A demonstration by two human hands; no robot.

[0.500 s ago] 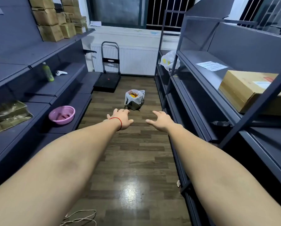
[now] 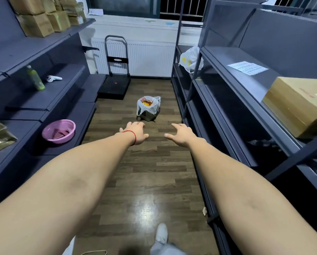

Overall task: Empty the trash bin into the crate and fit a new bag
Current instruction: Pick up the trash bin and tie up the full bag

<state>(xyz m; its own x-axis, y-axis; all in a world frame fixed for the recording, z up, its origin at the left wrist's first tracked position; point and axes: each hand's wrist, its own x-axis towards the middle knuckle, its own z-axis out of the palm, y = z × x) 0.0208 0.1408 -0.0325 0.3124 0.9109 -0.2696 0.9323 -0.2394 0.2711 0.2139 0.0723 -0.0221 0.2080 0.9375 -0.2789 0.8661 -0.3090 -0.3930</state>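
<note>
Ahead, the bin [image 2: 148, 109] sits on the far floor [image 2: 135, 172] between the shelves [image 2: 227, 111], its bag [image 2: 149, 104] full. Left hand [image 2: 135, 134] and right hand [image 2: 182, 135] reach out, each grip spread and empty, well short of it.

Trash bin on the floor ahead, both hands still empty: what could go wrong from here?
1. The white bag lining the trash bin looks filled to its rim; lifting by the loose bag handles could tip wrappers onto the floor.
2. No crate is visible in this view, so the full bag may have to be carried some way.
3. The left hand and right hand are open and short of the bin; the aisle between the shelves is narrow.
</note>
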